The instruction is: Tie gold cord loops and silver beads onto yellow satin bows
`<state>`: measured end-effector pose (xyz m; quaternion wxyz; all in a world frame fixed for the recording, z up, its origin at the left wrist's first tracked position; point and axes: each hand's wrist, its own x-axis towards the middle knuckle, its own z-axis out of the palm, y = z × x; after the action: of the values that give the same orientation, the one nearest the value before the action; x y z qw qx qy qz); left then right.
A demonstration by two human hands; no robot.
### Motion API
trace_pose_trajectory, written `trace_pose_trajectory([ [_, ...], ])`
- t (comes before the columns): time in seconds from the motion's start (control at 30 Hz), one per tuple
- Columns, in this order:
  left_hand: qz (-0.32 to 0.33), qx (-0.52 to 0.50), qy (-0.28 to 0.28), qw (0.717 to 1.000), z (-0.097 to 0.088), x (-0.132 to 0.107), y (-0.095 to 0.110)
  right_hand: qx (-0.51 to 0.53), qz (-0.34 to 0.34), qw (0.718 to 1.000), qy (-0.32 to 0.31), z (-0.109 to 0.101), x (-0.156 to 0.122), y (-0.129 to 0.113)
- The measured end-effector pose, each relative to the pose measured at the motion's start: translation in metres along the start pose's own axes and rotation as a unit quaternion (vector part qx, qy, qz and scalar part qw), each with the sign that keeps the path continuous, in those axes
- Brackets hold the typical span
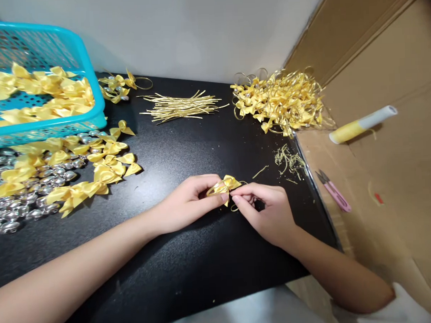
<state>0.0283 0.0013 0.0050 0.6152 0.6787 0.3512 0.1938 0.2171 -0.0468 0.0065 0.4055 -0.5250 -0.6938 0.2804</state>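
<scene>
My left hand (192, 200) is closed on a yellow ribbon bow (230, 182), its thumb pressing against the bow's middle. A loop of gold cord shows around the bow. Just to the right, my right hand (265, 207) pinches at the gold cord (234, 208) beside the bow, thumb and forefinger together. The pinched bit of cord is mostly hidden by the fingertips. Both hands are low over the black table (191, 262), close to each other.
A turquoise basket (99, 100) of yellow bows stands at left, with silver beads (10, 213) and loose bows (107, 173) before it. Gold cord pieces (184, 105) lie at the back. Finished-looking bows (280, 101), cord scraps (289, 160), pink snips (334, 193) and a tube (364, 124) are at right.
</scene>
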Motion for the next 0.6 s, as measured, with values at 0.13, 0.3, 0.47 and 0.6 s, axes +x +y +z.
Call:
trace_pose_trajectory([
  [0.13, 0.018, 0.027, 0.002, 0.999, 0.0014, -0.0001, 0.0014, -0.007, -0.010, 1.000, 0.002, 0.0007, 0.0004, -0.0004],
  [0.3, 0.029, 0.019, 0.006, 0.999, 0.0022, 0.0009, -0.0011, -0.016, -0.008, 1.000, -0.006, 0.0015, -0.0005, 0.0005],
  [0.47, 0.030, -0.011, 0.002, 0.999, 0.0012, 0.0013, -0.0036, -0.018, -0.011, 1.000, -0.001, 0.0021, -0.0006, 0.0008],
  [0.6, 0.024, -0.014, 0.002, 1.000, 0.0001, 0.0014, -0.0028, -0.018, -0.017, 1.000, 0.001, 0.0020, -0.0010, 0.0017],
])
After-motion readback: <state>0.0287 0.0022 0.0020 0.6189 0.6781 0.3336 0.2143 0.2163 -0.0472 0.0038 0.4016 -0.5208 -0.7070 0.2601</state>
